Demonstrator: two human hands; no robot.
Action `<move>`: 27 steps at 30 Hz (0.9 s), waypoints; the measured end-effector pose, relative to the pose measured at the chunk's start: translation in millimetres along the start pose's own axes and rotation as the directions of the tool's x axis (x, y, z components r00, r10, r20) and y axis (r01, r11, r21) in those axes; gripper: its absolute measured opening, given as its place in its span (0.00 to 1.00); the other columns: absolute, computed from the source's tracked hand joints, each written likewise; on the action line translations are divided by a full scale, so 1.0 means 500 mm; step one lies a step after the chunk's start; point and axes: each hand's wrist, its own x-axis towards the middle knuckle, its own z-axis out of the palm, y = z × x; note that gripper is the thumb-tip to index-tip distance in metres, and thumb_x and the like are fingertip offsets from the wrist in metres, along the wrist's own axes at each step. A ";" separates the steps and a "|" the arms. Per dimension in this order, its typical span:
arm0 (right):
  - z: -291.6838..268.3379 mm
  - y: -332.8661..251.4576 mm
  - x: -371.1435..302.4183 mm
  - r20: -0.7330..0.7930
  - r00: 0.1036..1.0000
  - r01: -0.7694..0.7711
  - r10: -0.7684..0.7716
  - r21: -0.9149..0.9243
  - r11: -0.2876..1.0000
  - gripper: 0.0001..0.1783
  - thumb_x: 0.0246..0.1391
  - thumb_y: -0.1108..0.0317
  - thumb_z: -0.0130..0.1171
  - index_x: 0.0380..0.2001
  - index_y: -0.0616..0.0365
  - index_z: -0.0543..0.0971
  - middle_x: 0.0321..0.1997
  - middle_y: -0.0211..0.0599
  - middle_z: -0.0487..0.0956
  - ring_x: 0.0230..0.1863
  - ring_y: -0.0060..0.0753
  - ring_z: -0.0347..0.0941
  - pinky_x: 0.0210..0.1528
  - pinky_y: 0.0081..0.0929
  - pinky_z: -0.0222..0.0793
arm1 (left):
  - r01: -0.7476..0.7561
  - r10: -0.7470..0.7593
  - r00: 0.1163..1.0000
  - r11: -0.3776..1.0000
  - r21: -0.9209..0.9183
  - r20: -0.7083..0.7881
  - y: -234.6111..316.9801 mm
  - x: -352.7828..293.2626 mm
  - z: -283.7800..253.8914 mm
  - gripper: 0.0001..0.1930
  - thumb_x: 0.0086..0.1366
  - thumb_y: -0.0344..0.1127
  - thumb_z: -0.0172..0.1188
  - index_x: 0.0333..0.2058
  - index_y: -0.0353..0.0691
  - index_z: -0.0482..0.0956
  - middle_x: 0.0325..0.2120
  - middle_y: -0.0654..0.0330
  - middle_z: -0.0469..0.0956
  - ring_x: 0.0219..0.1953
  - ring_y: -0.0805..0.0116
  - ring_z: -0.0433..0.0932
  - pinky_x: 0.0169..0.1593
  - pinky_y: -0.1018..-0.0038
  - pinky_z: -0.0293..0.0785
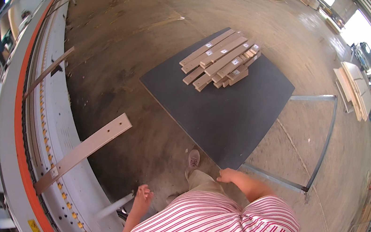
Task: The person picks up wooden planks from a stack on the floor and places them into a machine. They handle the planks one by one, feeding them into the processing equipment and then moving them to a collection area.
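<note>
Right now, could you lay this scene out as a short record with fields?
Left hand: nothing visibly held; nearest the white machine
Right hand: nothing visibly held; by a corner of the dark sheet
Nearer board: juts from the machine, two holes near its outer end
Farther board: also juts out
Board pile: unevenly stacked on the sheet

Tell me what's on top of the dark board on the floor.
On the dark board lies a pile of planks, several with white labels. Upper planks hide much of the lower ones; the board's surface beneath the pile is covered.
</note>
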 end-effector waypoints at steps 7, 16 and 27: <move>-0.101 0.075 0.163 -0.083 0.996 0.049 -0.033 0.202 0.978 0.31 0.54 0.46 0.57 0.46 0.65 0.79 0.49 0.58 0.79 0.52 0.58 0.75 0.54 0.48 0.71 | -0.029 -0.082 0.946 0.943 0.333 0.314 -0.009 0.175 0.019 0.22 0.63 0.40 0.60 0.51 0.32 0.70 0.42 0.47 0.80 0.44 0.56 0.81 0.48 0.64 0.76; -0.303 0.046 0.295 -0.257 0.965 0.134 -0.040 0.360 0.923 0.25 0.54 0.45 0.58 0.39 0.58 0.78 0.40 0.53 0.82 0.45 0.57 0.78 0.46 0.46 0.72 | 0.165 -0.266 0.943 0.894 0.417 0.198 0.208 0.370 -0.047 0.19 0.64 0.42 0.59 0.48 0.35 0.73 0.40 0.47 0.81 0.44 0.53 0.81 0.48 0.64 0.77; -0.580 -0.303 0.474 -0.120 0.913 0.405 -0.390 0.149 0.902 0.24 0.54 0.47 0.57 0.43 0.58 0.78 0.43 0.55 0.81 0.48 0.58 0.77 0.50 0.48 0.72 | 0.001 -0.005 0.997 0.999 0.050 0.080 0.430 0.508 -0.384 0.14 0.72 0.38 0.53 0.48 0.33 0.74 0.42 0.50 0.81 0.45 0.59 0.81 0.49 0.70 0.75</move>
